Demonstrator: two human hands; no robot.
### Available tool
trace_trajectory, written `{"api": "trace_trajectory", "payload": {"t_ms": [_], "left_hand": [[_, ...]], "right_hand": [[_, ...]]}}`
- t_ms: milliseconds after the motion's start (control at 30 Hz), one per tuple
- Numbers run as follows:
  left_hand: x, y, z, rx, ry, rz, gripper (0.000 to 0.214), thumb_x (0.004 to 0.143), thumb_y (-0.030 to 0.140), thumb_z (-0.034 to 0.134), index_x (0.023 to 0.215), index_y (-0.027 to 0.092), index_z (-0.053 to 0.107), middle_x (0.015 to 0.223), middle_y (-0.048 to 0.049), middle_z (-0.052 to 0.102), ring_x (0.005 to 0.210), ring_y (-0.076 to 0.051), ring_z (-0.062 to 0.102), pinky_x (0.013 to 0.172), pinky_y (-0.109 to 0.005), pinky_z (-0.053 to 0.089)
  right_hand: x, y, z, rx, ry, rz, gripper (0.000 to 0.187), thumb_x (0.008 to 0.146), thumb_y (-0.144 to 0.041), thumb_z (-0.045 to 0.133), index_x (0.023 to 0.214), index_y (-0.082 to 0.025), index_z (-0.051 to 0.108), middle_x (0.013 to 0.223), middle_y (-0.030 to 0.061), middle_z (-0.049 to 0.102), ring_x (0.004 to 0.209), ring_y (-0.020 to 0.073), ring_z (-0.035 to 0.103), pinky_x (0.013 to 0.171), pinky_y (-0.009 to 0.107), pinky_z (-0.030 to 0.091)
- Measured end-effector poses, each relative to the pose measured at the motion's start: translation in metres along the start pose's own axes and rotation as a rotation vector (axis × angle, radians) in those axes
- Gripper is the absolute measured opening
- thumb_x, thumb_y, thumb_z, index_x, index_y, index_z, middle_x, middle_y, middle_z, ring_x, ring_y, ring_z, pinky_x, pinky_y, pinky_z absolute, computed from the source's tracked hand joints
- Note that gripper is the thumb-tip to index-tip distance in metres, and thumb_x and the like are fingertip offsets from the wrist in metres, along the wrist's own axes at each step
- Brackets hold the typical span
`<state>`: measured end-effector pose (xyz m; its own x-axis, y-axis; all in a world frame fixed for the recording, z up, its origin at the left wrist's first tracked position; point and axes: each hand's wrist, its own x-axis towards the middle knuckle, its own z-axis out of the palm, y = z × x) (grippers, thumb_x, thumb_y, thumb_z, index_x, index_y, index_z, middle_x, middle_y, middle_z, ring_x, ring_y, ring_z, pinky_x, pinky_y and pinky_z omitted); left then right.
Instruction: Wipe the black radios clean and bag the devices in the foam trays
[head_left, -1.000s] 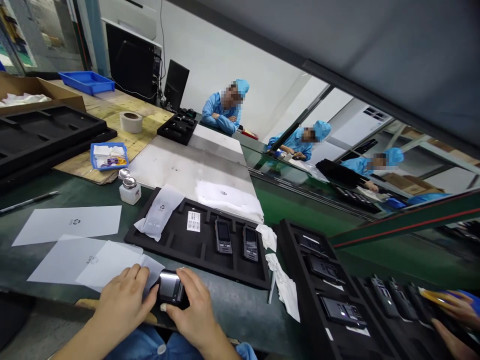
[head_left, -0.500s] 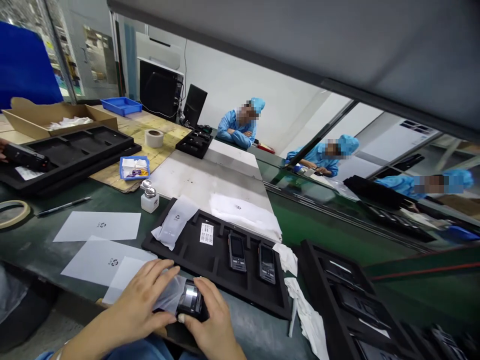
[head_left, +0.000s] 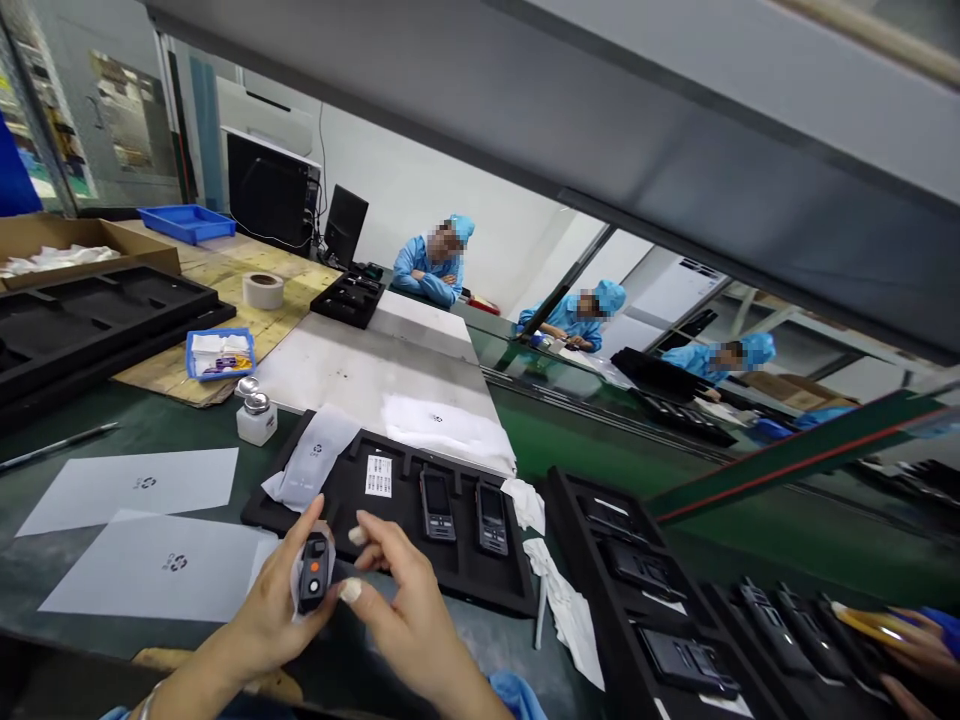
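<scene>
My left hand grips a small black handset on its side, partly wrapped in a thin white sleeve, an orange button facing me. My right hand pinches the same handset from the right, thumb and forefinger on its edge. Both hands hover just in front of a black foam tray. That tray holds two handsets in its slots, a white label and a white bag draped over its left end.
White bags lie flat on the green bench at left, beside a pump bottle. More black trays with handsets stand at right, where another person's hands show. Three co-workers in blue sit beyond the conveyor. Empty trays rest far left.
The handset has been lifted off the bench and turned from screen-up onto its side. The sleeve came up with it. The camera has swung a little.
</scene>
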<state>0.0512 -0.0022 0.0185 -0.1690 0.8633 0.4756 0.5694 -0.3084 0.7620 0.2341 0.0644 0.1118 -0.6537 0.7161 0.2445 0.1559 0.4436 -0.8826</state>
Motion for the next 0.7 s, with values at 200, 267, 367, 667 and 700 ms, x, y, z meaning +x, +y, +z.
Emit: {"api": "trace_trajectory", "payload": {"t_ms": [200, 267, 367, 667, 700], "left_hand": [[-0.007, 0.001, 0.005, -0.096, 0.022, 0.071, 0.084, 0.095, 0.023, 0.057, 0.163, 0.028, 0.008, 0.111, -0.007, 0.063, 0.095, -0.019, 0.069, 0.087, -0.034, 0.059], [-0.009, 0.0, 0.006, -0.062, 0.033, 0.085, 0.085, 0.095, 0.021, 0.058, 0.163, 0.028, 0.009, 0.113, -0.0077, 0.063, 0.098, -0.019, 0.069, 0.089, -0.035, 0.059], [-0.009, 0.001, 0.006, -0.006, 0.05, 0.107, 0.086, 0.093, 0.021, 0.059, 0.164, 0.026, 0.01, 0.114, -0.0091, 0.064, 0.101, -0.021, 0.069, 0.09, -0.036, 0.059], [-0.021, -0.001, 0.002, -0.033, 0.133, -0.072, 0.097, 0.087, 0.04, 0.072, 0.163, 0.029, 0.013, 0.127, -0.0099, 0.065, 0.11, -0.028, 0.069, 0.091, -0.04, 0.062], [-0.021, -0.003, 0.002, -0.038, 0.138, -0.131, 0.096, 0.085, 0.045, 0.073, 0.162, 0.029, 0.017, 0.125, -0.0096, 0.065, 0.109, -0.029, 0.07, 0.091, -0.042, 0.062]], "right_hand": [[-0.002, 0.008, 0.015, -0.056, -0.05, 0.16, 0.017, 0.096, -0.03, 0.059, 0.099, -0.02, 0.072, 0.086, 0.0012, 0.067, 0.073, 0.015, 0.058, 0.068, 0.025, 0.045], [0.0, 0.008, 0.018, -0.071, -0.047, 0.201, 0.014, 0.094, -0.028, 0.06, 0.096, -0.021, 0.072, 0.084, 0.0006, 0.066, 0.071, 0.0145, 0.057, 0.064, 0.024, 0.042], [0.006, 0.011, 0.022, -0.142, -0.057, 0.241, 0.006, 0.09, -0.023, 0.064, 0.088, -0.02, 0.07, 0.075, -0.0013, 0.062, 0.065, 0.0132, 0.052, 0.058, 0.023, 0.036], [0.027, -0.018, 0.018, 0.364, -0.023, 0.064, 0.014, 0.088, -0.026, 0.061, 0.076, -0.019, 0.06, 0.067, -0.0042, 0.053, 0.061, 0.0104, 0.047, 0.059, 0.021, 0.038], [0.03, -0.02, 0.016, 0.423, -0.017, 0.052, 0.016, 0.089, -0.029, 0.062, 0.078, -0.019, 0.06, 0.069, -0.0036, 0.055, 0.062, 0.0107, 0.048, 0.059, 0.022, 0.04]]}}
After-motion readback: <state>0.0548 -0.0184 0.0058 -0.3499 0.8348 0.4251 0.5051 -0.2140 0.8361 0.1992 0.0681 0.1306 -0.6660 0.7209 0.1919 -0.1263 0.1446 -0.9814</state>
